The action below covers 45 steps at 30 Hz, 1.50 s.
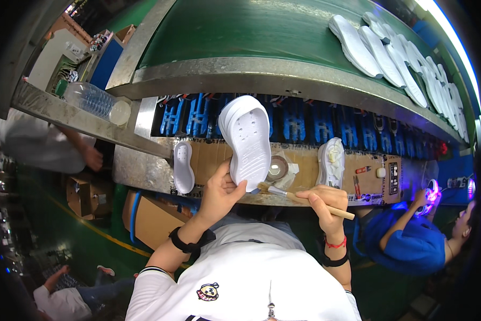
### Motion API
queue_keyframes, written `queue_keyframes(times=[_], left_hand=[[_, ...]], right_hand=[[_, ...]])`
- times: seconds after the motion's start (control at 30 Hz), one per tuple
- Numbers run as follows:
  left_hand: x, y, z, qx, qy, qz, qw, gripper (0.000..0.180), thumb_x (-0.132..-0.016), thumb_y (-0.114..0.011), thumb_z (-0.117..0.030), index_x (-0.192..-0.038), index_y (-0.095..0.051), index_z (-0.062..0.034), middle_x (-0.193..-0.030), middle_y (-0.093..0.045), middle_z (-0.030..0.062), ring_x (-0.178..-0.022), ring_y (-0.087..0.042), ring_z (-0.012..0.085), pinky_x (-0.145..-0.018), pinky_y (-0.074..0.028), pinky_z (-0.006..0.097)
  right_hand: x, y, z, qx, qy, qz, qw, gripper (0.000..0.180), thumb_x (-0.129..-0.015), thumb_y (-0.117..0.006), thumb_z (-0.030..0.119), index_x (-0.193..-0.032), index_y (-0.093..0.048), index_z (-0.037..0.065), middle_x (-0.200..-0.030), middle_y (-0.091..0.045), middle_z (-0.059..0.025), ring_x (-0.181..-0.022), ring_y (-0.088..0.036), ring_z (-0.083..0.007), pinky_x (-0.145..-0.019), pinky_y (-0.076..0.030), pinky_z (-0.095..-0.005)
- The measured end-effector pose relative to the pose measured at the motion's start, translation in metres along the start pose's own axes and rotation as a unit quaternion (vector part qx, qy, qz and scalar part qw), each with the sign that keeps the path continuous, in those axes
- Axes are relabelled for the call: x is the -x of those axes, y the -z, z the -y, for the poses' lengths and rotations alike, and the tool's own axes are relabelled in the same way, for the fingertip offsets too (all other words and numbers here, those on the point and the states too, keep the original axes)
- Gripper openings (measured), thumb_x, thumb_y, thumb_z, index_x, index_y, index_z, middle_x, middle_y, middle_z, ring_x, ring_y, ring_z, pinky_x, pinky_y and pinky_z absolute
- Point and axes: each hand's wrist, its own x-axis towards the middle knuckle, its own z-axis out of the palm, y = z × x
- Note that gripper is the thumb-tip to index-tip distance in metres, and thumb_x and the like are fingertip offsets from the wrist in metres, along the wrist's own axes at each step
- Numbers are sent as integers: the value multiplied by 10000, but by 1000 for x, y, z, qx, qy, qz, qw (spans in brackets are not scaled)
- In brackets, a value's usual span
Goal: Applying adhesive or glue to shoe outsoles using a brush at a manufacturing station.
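A: Starting from the left, what is there?

B: A clear plastic bottle (93, 101) lies beside a metal rail in the upper left of the frame, with a cardboard box (98, 200) lower down. Nearer the middle, a narrow pale sole (183, 167) rests on the worktable

A: And the left hand?

B: The left hand (222, 184) is at the centre, thumb and fingers closed around the lower end of a white sole (251, 147). That piece is raised in mid-frame, its hollow side showing, tilted slightly

A: What comes right of it?

B: A round bowl (278, 177) on the table, then a brush (292, 197) with its bristles by the sole's lower edge; I cannot tell whether they touch. The right hand (326, 206), right of centre, has its fingers wrapped round the wooden handle

A: Beyond that?

B: A second shoe piece (332, 163) with crumpled pale material in it stands behind the right hand. Rows of white soles (379, 51) lie on a green belt (251, 32) at the upper right, and a co-worker (414, 246) in blue is at the lower right
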Motion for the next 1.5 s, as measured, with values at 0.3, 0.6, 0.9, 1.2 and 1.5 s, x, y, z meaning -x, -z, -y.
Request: queue_keyframes(times=[0.3, 0.6, 0.9, 1.2, 1.5], left_hand=[[-24, -26, -6, -20, -30, 58, 998, 533, -810, -598, 14, -1286, -361, 51, -987, -629, 157, -879, -632, 167, -762, -523, 267], [-169, -161, -133, 213, -42, 224, 950, 497, -858, -561, -50, -1256, -295, 83, -1077, -567, 217, -934, -621, 281, -800, -547, 336], [-152, -167, -98, 200, -198, 147, 948, 317, -935, -488, -124, -1217, -358, -58, -945, -504, 94, -608, -528, 135, -429, -436, 244], [-39, 163, 210, -377, 41, -483, 789, 484, -745, -685, -130, -1122, -427, 30, -1112, -440, 210, -1108, -385, 350, -992, -254, 455], [22, 233, 219, 124, 293, -255, 913, 330, -800, -628, -15, -1075, -457, 47, -860, -533, 99, -672, -543, 190, -534, -471, 294]], right_hand=[[14, 15, 3, 35, 9, -44, 998, 170, -786, -521, 10, -782, -681, -44, -686, -667, -130, -554, -608, -198, -525, -461, -274], [71, 71, 10, -85, -74, -446, 888, 377, -782, -484, 217, -782, -633, -130, -636, -623, -230, -535, -615, -274, -520, -471, -279], [63, 52, 2, -123, -118, -385, 907, 374, -784, -485, 199, -793, -636, -143, -652, -631, -235, -555, -625, -262, -535, -476, -260], [54, 19, -16, -99, -160, -259, 947, 361, -828, -474, 188, -832, -638, -134, -681, -644, -214, -570, -619, -224, -548, -464, -253], [40, -14, -33, -114, -238, -164, 951, 328, -844, -444, 131, -850, -646, -126, -711, -656, -199, -599, -623, -208, -584, -480, -263]])
